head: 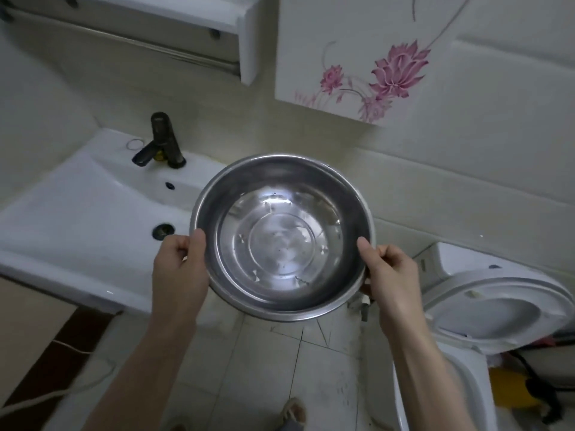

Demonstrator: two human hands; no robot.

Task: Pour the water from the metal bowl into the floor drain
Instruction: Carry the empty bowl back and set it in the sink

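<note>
A round metal bowl [281, 237] is held level in front of me, above the floor between the sink and the toilet. Clear water lies in its bottom and reflects light. My left hand [179, 269] grips the rim on the left, thumb over the edge. My right hand [390, 272] grips the rim on the right in the same way. No floor drain shows in the head view; the bowl and my arms hide part of the tiled floor [264, 368].
A white washbasin [77, 194] with a dark tap [161, 141] stands at the left. A white toilet [494, 303] with its lid raised is at the right. A wall cabinet with pink flowers [373, 57] hangs above. A sandalled foot [294, 410] shows below.
</note>
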